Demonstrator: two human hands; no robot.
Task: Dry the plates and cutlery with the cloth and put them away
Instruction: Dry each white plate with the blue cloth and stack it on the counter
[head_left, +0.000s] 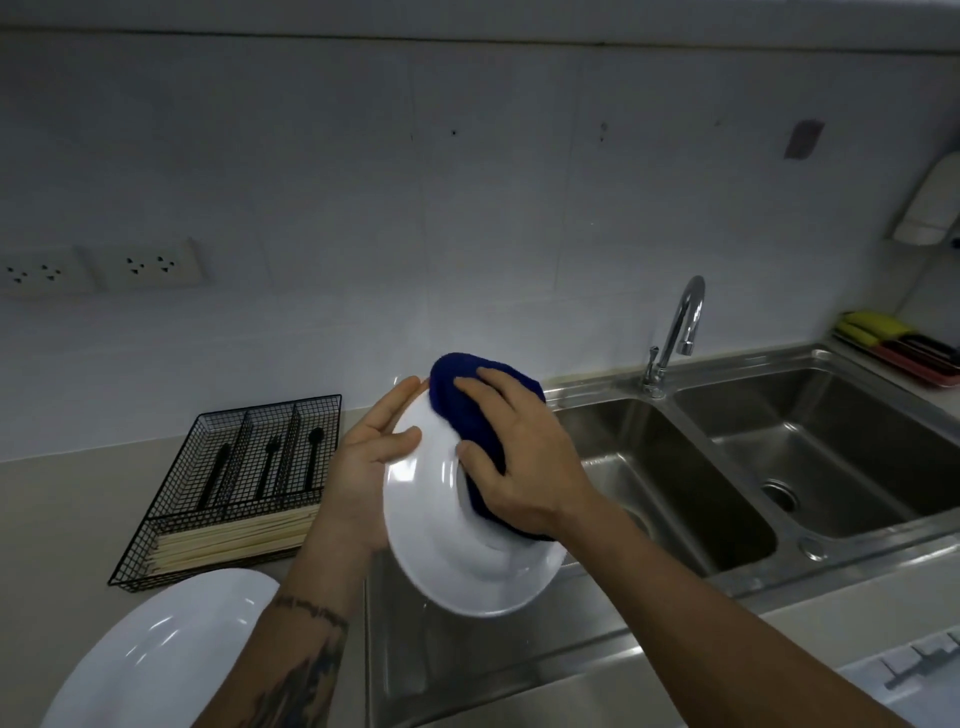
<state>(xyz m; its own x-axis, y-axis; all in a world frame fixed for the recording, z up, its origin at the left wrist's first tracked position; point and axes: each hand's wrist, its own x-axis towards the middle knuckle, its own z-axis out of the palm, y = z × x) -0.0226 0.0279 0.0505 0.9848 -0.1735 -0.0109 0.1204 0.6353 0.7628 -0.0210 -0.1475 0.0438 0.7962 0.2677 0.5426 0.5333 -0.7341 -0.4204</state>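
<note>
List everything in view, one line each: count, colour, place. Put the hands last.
held plate: 1, white, tilted in the hands at the sink's left edge
cloth: 1, dark blue, pressed on the held plate
second plate: 1, white, on the counter, bottom left
wire cutlery tray: 1, black, on the counter by the wall
cutlery: 3 pieces, black, in the tray's back slots
chopsticks: a bundle, pale, tray's front slot
sink: 1, steel, two basins
tap: 1, chrome, behind the sink
sockets: 2, white, on the wall
left hand: holds the plate's rim
right hand: grips the cloth
</note>
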